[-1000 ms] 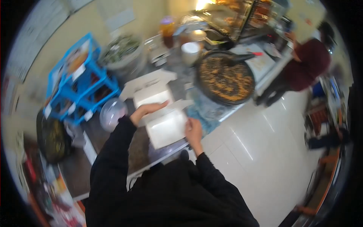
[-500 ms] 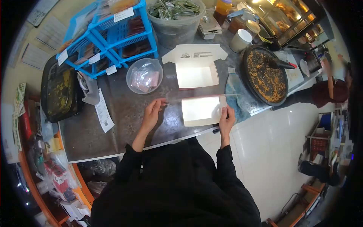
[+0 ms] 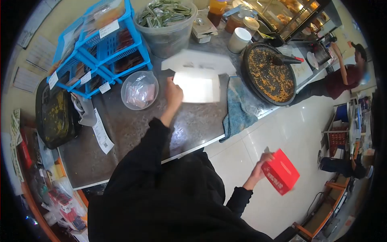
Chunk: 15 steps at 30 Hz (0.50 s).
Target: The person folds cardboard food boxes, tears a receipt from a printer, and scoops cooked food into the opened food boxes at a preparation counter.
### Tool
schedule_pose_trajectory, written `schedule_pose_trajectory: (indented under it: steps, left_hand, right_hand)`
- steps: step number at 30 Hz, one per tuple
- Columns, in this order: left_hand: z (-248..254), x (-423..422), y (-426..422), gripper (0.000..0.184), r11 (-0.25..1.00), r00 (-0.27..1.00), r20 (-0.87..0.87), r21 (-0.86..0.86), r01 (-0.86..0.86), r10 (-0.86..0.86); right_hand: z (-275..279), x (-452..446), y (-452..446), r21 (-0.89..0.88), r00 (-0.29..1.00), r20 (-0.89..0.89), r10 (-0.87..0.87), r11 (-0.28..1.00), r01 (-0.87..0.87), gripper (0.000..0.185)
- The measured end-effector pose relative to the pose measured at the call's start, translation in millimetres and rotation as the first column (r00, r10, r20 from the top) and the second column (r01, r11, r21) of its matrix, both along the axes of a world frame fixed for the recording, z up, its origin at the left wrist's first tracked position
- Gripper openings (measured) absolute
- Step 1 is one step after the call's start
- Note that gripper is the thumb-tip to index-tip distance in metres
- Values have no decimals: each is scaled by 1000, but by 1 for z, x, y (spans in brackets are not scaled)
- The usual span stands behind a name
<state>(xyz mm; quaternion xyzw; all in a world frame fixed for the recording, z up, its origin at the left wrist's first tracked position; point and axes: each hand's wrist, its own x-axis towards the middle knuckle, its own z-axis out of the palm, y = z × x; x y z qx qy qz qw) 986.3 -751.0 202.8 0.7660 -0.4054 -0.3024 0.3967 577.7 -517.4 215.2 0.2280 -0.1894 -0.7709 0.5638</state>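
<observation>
My left hand (image 3: 173, 97) is closed at the left edge of an open paper food box (image 3: 199, 89), white inside, on the worktop. The box's raised lid is blurred by motion. My right hand (image 3: 259, 168) is out to the right, over the floor, closed on a red paper food box (image 3: 282, 172) with white print, held tilted. Left of my left hand stands a clear plastic bowl (image 3: 140, 89) with packets in it. Beyond the open box, to the right, is a large black stone mortar (image 3: 269, 74) with orange-brown crumbs and a black-handled pestle.
Blue baskets (image 3: 105, 44) hold packets at the back left, next to a tub (image 3: 165, 38) of green sachets. A receipt (image 3: 101, 131) lies on the worktop (image 3: 133, 145). A blue cloth (image 3: 238, 109) hangs over its edge. Another person (image 3: 342, 78) stands at the far right.
My right hand has carried its box off the worktop to the right; its red outside now shows. My left hand has reached forward to the other box. The view has shifted right.
</observation>
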Motion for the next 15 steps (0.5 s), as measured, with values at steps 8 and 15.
schedule_pose_trajectory:
  steps: [8,15]
  left_hand:
    - [63,-224,192,54,410,713,-103,-870,273,-693]
    - [117,-175,171,48,4,681,368,-878,478,-633]
  right_hand:
    - [36,-27,-22,-338,992,-126,4,940,-47,36]
    - [23,-27,-33,-306,962,-268,59,941,-143,39]
